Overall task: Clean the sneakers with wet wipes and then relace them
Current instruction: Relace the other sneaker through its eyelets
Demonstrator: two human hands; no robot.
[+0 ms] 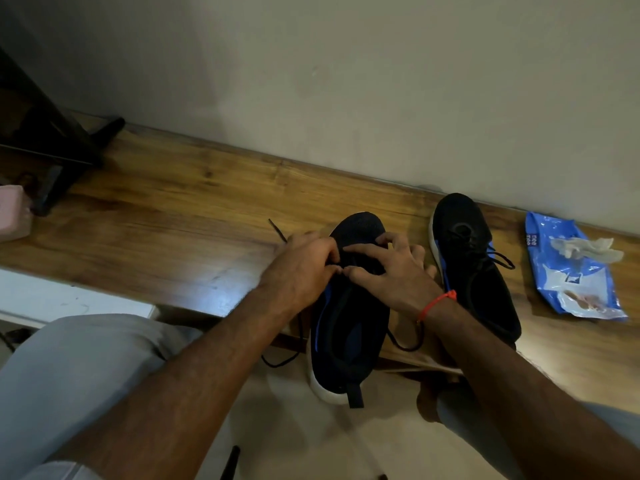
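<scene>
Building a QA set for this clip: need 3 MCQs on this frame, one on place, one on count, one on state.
1. Where does the blue wet-wipe pack lie?
A. beyond the far sneaker, on the person's right
B. between the two sneakers
C. on the floor

2. How many sneakers are in view?
A. one
B. two
C. three

3. What are the hands doing?
A. wiping the sole
B. resting idle on the bench
C. working the black lace at the near sneaker's front

Answers:
1 A: the pack sits on the wooden bench, right of the far sneaker.
2 B: only the near sneaker and the far one show.
3 C: left hand and right hand pinch the lace there.
</scene>
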